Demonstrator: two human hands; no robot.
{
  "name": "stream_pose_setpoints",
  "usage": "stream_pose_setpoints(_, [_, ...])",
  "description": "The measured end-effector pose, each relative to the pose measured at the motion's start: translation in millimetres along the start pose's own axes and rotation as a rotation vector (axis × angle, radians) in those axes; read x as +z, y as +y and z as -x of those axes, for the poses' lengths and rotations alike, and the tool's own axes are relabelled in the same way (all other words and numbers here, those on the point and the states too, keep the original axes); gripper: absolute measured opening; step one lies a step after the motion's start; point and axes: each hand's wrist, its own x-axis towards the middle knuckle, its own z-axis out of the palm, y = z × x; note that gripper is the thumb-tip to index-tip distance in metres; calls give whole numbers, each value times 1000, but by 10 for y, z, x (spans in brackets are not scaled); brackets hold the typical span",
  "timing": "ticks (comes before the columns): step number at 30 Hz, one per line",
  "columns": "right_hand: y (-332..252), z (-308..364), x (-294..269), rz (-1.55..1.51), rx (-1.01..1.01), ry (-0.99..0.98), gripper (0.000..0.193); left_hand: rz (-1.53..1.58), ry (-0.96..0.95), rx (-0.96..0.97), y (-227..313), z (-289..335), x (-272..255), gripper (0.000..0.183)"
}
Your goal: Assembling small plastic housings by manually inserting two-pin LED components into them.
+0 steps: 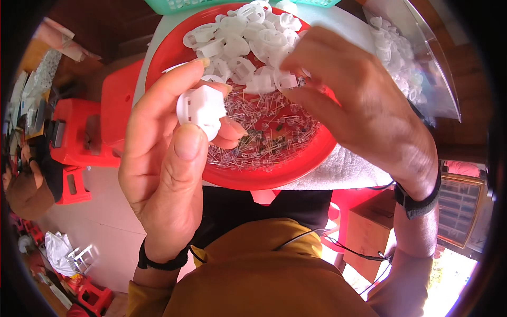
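My left hand (pixel 169 137) is closed round a white plastic housing (pixel 202 110), pinched between thumb and fingers, its small slots facing up. Below it lies a round red tray (pixel 237 179). White plastic housings of the same sort (pixel 248 37) are heaped at the tray's far side. Nearer me, clear LEDs (pixel 269 127) with thin metal legs are strewn across its bottom. Over the tray's right side, my right hand (pixel 348 84) has thumb and forefinger drawn together beside the heap. Something small may be between those fingertips; blur hides what it is.
The tray rests on a white-covered table (pixel 348 164). A clear plastic bag of white parts (pixel 396 58) stands at the right, and a green basket (pixel 185 4) at the far edge. Red stools (pixel 79 132) stand at the left, near another person (pixel 31 185). A cable (pixel 343 245) hangs by my right side.
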Motion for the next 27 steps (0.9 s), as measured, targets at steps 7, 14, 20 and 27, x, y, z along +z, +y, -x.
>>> stream_pose_setpoints(7, [-125,147,140,7,-21,-282,17,-69,-25,39,21,-40,41,46])
stream_pose_setpoints(14, [-142,160,249,101,-72,-287,17,-72,-37,19,-24,-77,94,48])
stream_pose_setpoints(20, [-180,144,308,155,-116,-283,17,-47,-5,5,-46,-49,99,47])
stream_pose_setpoints(27, [-128,79,263,-229,-40,25,16,-100,-66,-9,-2,-49,100,47])
